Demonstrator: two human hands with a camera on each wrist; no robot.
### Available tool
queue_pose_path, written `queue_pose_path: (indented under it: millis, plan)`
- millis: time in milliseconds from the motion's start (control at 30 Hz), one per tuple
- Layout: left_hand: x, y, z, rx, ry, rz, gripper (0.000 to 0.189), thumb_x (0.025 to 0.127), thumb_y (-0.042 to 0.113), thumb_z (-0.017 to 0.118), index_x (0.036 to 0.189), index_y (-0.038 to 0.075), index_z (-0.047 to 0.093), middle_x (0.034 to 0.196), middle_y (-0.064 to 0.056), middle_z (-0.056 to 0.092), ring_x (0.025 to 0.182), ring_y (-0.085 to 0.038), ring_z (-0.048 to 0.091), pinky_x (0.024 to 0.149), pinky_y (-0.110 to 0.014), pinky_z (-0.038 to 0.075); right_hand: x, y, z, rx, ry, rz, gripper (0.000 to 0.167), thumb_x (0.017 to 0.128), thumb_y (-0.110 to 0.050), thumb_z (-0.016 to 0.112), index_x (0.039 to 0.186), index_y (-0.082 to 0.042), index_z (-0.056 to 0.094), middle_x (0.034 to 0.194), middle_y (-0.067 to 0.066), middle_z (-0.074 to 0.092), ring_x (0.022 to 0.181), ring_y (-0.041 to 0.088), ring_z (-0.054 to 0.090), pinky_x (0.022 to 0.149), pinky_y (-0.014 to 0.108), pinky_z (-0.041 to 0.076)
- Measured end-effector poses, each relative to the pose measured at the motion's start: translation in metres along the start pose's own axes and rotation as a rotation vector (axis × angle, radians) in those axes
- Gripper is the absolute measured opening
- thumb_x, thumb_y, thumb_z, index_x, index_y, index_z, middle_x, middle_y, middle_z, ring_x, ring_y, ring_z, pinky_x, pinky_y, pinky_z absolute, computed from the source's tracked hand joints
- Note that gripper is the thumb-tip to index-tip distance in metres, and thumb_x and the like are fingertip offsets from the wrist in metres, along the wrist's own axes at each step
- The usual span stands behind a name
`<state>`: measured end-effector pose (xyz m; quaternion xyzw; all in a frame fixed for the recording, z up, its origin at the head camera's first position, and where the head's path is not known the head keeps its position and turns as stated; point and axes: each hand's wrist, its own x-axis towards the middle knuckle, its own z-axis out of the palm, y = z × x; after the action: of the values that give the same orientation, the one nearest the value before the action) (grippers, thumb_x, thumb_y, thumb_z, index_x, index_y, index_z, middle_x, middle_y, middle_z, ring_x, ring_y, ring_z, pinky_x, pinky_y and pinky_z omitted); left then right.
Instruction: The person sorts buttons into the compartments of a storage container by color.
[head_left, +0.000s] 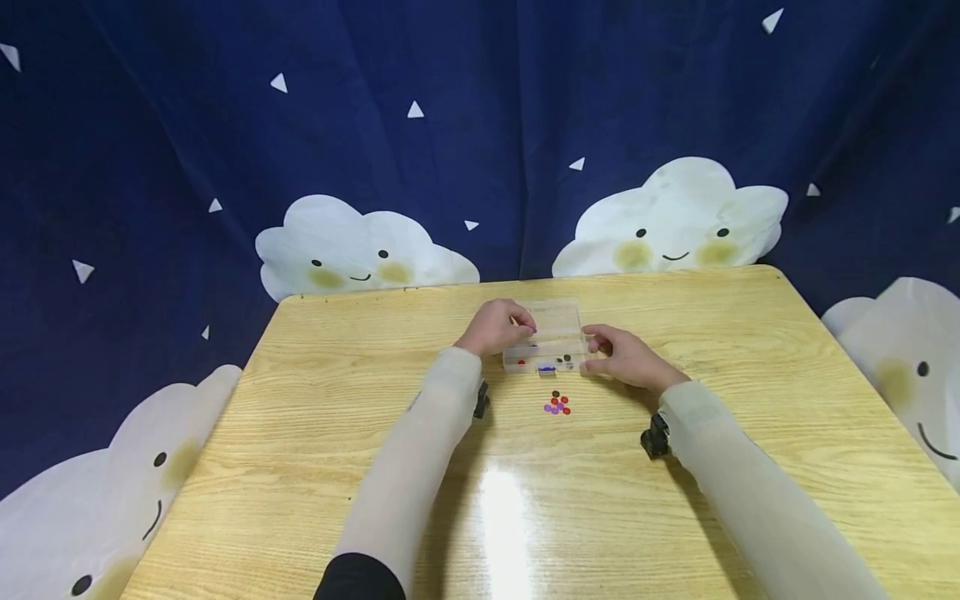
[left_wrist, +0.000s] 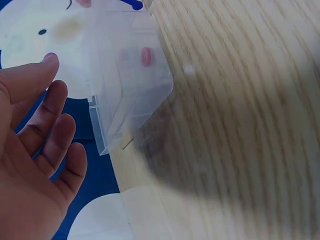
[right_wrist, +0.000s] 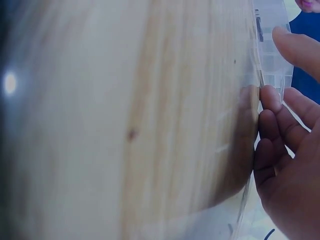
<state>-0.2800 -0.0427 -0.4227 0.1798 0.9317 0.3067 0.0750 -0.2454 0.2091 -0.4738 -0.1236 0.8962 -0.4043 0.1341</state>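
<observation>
A clear plastic divided box (head_left: 514,364) stands on the table with its lid (head_left: 558,315) raised at the back and a blue latch (head_left: 547,368) in front. Inside are a few small pieces, among them a red button (left_wrist: 145,56) at the left end and dark ones (head_left: 567,358) at the right. My left hand (head_left: 497,327) is over the box's left part, thumb and forefinger pinching a small purple button (head_left: 534,330). At the right end, my right hand (head_left: 627,358) grips the box, thumb toward the front, fingers (right_wrist: 270,98) against its side.
Several loose red, purple and black buttons (head_left: 555,408) lie on the wooden table (head_left: 360,375) just in front of the box. Behind the table's far edge hangs a dark blue curtain (head_left: 450,75) printed with clouds. Each wrist wears a black camera (head_left: 656,437).
</observation>
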Motion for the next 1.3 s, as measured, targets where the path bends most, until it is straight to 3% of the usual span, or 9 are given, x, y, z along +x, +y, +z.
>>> queue_pose_path:
  millis: [267, 533, 767, 1000, 1300]
  plan:
    - [0.006, 0.001, 0.008, -0.054, -0.018, -0.009, 0.009, 0.091, 0.021, 0.071, 0.092, 0.015, 0.077, 0.097, -0.001, 0.073, 0.084, -0.014, 0.056, 0.072, -0.022, 0.045, 0.0, 0.001, 0.001, -0.002, 0.005, 0.009, 0.072, 0.086, -0.019, 0.076, 0.147, -0.002, 0.041, 0.11, 0.01, 0.055, 0.101, 0.024, 0.048, 0.093, 0.036, 0.041]
    - [0.01, 0.003, 0.014, 0.01, 0.016, 0.031, 0.008, 0.088, 0.02, 0.073, 0.089, 0.016, 0.079, 0.101, 0.0, 0.072, 0.099, -0.017, 0.061, 0.095, -0.031, 0.049, 0.001, 0.0, 0.0, 0.001, 0.013, 0.011, 0.07, 0.087, -0.019, 0.075, 0.146, -0.001, 0.042, 0.111, 0.012, 0.056, 0.103, 0.025, 0.049, 0.094, 0.038, 0.04]
    - [0.013, 0.005, 0.019, 0.017, 0.002, 0.034, 0.007, 0.089, 0.02, 0.073, 0.09, 0.015, 0.078, 0.093, 0.0, 0.072, 0.087, -0.015, 0.06, 0.082, -0.029, 0.05, 0.001, -0.001, 0.0, 0.008, 0.016, 0.017, 0.07, 0.087, -0.02, 0.076, 0.146, -0.002, 0.043, 0.113, 0.012, 0.057, 0.102, 0.024, 0.05, 0.092, 0.035, 0.041]
    - [0.015, 0.005, 0.022, 0.074, 0.004, -0.003, 0.007, 0.09, 0.023, 0.072, 0.091, 0.018, 0.078, 0.092, 0.003, 0.073, 0.087, -0.013, 0.058, 0.083, -0.029, 0.049, 0.001, 0.0, 0.001, 0.014, 0.012, 0.015, 0.07, 0.087, -0.019, 0.076, 0.146, -0.002, 0.043, 0.112, 0.011, 0.057, 0.101, 0.024, 0.05, 0.092, 0.036, 0.041]
    - [0.015, 0.002, 0.024, 0.074, 0.001, 0.015, 0.01, 0.091, 0.021, 0.071, 0.093, 0.015, 0.079, 0.095, 0.001, 0.075, 0.09, -0.014, 0.06, 0.087, -0.031, 0.051, -0.002, -0.001, 0.0, 0.01, 0.014, 0.003, 0.069, 0.087, -0.018, 0.075, 0.146, -0.001, 0.042, 0.11, 0.012, 0.056, 0.098, 0.022, 0.049, 0.089, 0.035, 0.041]
